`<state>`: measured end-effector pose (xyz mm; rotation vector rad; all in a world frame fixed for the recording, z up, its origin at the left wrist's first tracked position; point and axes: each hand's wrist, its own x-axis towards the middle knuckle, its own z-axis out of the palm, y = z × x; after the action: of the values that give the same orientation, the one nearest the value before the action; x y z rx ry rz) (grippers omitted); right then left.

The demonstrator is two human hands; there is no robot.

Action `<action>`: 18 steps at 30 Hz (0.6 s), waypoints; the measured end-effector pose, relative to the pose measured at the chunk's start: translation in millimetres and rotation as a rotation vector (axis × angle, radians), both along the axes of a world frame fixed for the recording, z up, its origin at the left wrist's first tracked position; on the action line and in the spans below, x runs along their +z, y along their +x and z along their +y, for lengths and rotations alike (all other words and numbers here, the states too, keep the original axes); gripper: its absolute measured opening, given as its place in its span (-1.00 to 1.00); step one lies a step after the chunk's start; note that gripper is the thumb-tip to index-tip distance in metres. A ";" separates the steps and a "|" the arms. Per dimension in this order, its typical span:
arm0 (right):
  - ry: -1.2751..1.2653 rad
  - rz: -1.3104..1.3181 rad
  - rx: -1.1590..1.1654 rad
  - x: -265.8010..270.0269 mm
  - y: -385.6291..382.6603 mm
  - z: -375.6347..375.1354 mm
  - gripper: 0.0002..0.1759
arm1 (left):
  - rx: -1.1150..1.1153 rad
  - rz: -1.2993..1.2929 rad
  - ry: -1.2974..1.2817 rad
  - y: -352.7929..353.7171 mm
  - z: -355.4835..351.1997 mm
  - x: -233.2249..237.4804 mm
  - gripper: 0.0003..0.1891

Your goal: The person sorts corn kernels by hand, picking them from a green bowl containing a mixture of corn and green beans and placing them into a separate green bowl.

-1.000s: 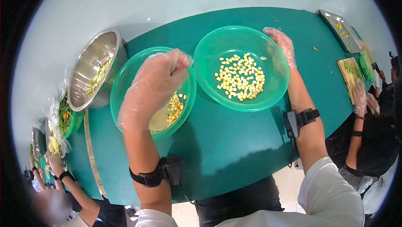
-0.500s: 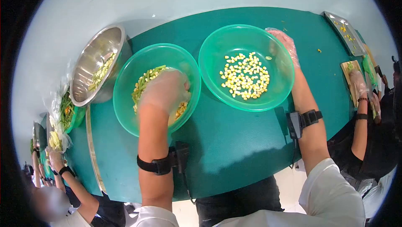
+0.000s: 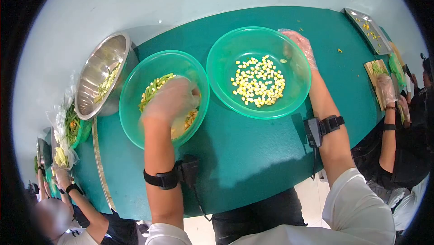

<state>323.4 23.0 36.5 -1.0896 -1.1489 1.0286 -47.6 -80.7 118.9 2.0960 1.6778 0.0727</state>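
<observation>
My left hand (image 3: 171, 100), in a clear plastic glove, is down inside the left green bowl (image 3: 135, 123), resting on its mix of green bean pieces and corn kernels (image 3: 156, 86). Whether its fingers hold any of the mix is hidden by the glove. My right hand (image 3: 302, 46), also gloved, grips the far right rim of the right green bowl (image 3: 221, 50), which holds loose corn kernels (image 3: 258, 81). Both wrists carry black straps with small devices.
A steel bowl (image 3: 101, 75) with green pieces stands at the left, beside bagged vegetables (image 3: 68, 127). At the far right lie a metal tray (image 3: 368, 30) and a cutting board (image 3: 377, 71) where another person's gloved hands (image 3: 388, 92) work. Another person's arm (image 3: 81, 199) is at the lower left.
My left hand dropped from above the left bowl's rim down into the bean and corn mix. The right hand stayed on the right bowl's rim.
</observation>
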 end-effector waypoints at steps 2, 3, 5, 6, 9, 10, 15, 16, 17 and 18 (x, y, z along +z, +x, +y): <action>0.004 0.000 -0.008 0.7 0.1 -0.6 -0.73 | -0.010 -0.008 0.044 -0.2 2.4 -0.7 -0.78; 0.003 0.009 0.001 0.2 0.6 0.1 -0.73 | -0.014 -0.012 0.067 0.5 3.5 -0.1 -0.78; -0.003 0.021 0.029 -3.8 2.5 3.9 -0.72 | -0.007 -0.108 0.089 -0.2 4.5 7.2 -0.79; -0.007 0.022 0.048 -5.3 5.2 6.5 -0.72 | -0.002 -0.156 0.100 -0.5 4.9 10.1 -0.79; -0.023 -0.017 0.061 -8.9 9.9 8.8 -0.71 | -0.001 -0.230 0.224 -2.7 4.1 10.0 -0.80; -0.028 -0.038 0.058 -7.8 10.3 7.9 -0.71 | -0.009 -0.313 0.246 -2.0 4.2 10.1 -0.79; -0.035 -0.005 0.058 -6.2 7.4 6.8 -0.72 | -0.140 -0.637 0.349 1.2 6.5 12.6 -0.77; -0.040 -0.008 0.069 -5.8 8.0 6.7 -0.72 | -0.116 -0.605 0.321 0.5 6.6 11.7 -0.77; -0.027 -0.001 0.068 -6.6 7.7 5.9 -0.71 | -0.093 -0.574 0.292 -0.6 6.9 9.9 -0.77; -0.015 0.006 0.068 -3.8 4.1 2.7 -0.70 | -0.069 -0.543 0.263 -1.9 7.4 8.4 -0.77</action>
<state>327.5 25.6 32.8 -1.0651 -1.1815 1.0940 -49.5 -73.3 127.3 2.0598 1.3158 0.8028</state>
